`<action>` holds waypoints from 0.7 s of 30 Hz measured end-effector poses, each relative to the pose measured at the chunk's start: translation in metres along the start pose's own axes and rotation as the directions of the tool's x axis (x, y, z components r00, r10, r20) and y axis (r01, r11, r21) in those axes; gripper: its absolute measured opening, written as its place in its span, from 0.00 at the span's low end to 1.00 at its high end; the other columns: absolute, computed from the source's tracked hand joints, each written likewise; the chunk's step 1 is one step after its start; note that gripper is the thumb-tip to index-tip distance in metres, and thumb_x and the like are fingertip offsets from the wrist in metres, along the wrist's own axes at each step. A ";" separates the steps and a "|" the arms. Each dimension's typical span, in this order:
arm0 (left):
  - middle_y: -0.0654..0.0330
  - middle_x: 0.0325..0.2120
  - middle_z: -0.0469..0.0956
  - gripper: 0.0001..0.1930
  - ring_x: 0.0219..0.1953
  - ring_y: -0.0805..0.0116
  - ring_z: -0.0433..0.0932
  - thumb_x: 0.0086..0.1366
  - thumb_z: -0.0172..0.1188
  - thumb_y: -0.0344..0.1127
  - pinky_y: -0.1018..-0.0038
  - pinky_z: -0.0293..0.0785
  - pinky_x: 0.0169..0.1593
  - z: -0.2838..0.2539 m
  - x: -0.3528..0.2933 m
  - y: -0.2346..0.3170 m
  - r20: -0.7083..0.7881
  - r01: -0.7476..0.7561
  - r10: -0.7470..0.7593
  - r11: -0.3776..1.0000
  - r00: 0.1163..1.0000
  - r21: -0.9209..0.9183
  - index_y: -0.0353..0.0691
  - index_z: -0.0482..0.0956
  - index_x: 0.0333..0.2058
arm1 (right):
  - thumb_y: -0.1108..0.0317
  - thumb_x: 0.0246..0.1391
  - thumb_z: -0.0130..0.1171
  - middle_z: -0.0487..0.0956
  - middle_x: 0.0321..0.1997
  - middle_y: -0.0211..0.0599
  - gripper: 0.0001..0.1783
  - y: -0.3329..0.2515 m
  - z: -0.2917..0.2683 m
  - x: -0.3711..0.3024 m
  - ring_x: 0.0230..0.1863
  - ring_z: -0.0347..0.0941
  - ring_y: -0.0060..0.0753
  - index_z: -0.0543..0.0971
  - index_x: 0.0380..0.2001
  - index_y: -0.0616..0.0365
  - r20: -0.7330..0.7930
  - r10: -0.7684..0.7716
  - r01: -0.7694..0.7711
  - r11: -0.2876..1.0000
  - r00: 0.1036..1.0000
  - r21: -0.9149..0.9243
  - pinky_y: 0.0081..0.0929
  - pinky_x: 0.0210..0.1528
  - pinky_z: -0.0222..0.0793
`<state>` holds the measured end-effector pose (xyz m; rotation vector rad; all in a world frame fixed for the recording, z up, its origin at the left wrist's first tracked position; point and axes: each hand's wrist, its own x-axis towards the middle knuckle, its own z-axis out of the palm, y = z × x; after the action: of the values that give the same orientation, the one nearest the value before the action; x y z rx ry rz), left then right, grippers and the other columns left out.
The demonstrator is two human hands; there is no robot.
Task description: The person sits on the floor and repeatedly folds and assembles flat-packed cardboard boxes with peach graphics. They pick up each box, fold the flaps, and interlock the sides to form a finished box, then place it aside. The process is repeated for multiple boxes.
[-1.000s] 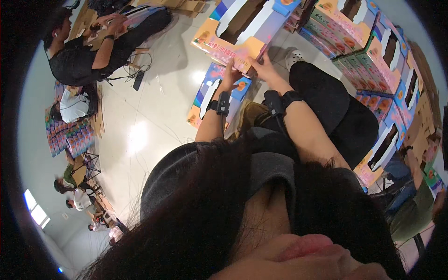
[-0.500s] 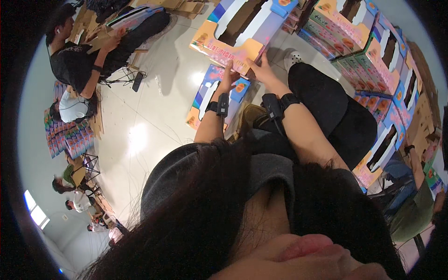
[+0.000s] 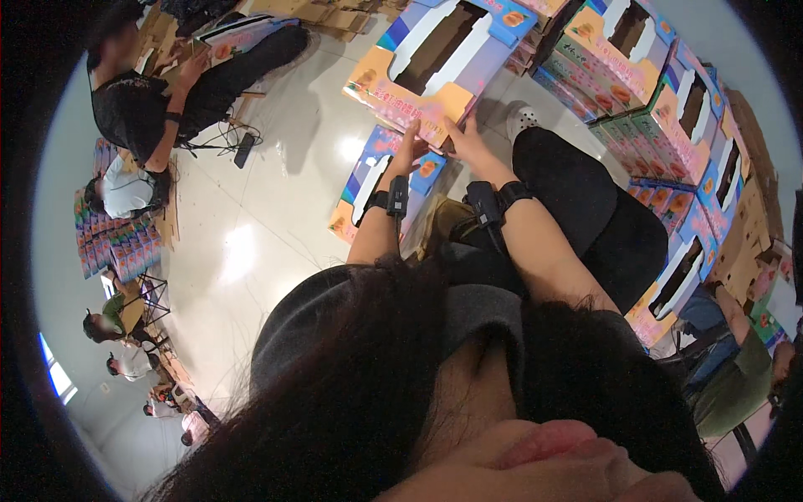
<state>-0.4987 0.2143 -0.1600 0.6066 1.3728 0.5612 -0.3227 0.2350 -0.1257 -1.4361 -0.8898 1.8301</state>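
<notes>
A colourful printed cardboard box [image 3: 468, 99] with a long cut-out opening in its top is in front of me. My left hand [image 3: 407, 151] presses its fingers against the near face of this box. At its near right corner, my right hand [image 3: 470, 145] grips the edge, thumb on the face and fingers round the side. Below and partly behind my left hand is a smaller-looking box [image 3: 353, 194] of the same print, partly hidden by my forearm. Each wrist wears a black strap with a small device.
Stacked boxes [image 3: 615, 75] of the same kind rise to my right, with another box [image 3: 669, 280] below them. A person in black [image 3: 134, 117] sits at the left. Farther off are several people and a stack of cartons [image 3: 125, 243]. Flattened cardboard [image 3: 322, 12] lies at the back.
The held box has shifted very slightly, with both hands staying at its near edge. The person at the left has moved their hands and head a little.
</notes>
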 end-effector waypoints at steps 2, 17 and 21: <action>0.53 0.69 0.51 0.56 0.71 0.55 0.49 0.49 0.44 0.82 0.47 0.40 0.67 0.005 -0.007 0.001 -0.069 -0.042 0.038 0.998 0.997 -0.056 0.51 0.51 0.70 | 0.43 0.60 0.53 0.52 0.72 0.55 0.55 -0.002 0.001 -0.003 0.71 0.51 0.47 0.32 0.70 0.62 -0.007 -0.053 0.053 0.998 0.999 -0.045 0.35 0.69 0.51; 0.61 0.50 0.75 0.28 0.54 0.63 0.72 0.55 0.60 0.50 0.63 0.64 0.60 0.013 0.030 -0.005 0.021 -0.178 0.266 0.699 0.964 -0.693 0.42 0.71 0.53 | 0.38 0.59 0.52 0.54 0.72 0.38 0.55 0.007 -0.001 0.007 0.66 0.60 0.42 0.26 0.71 0.37 0.065 0.025 -0.023 0.999 0.998 -0.033 0.47 0.60 0.64; 0.60 0.50 0.75 0.29 0.53 0.63 0.73 0.56 0.58 0.49 0.63 0.64 0.59 0.017 0.026 -0.001 -0.011 -0.184 0.253 0.673 0.967 -0.716 0.39 0.71 0.52 | 0.45 0.62 0.53 0.53 0.72 0.51 0.53 0.009 0.005 0.006 0.71 0.52 0.44 0.35 0.70 0.66 0.001 -0.045 0.045 0.997 0.999 0.066 0.35 0.69 0.51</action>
<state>-0.4788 0.2302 -0.1776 0.1417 0.8810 1.1818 -0.3294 0.2347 -0.1355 -1.3633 -0.8486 1.8117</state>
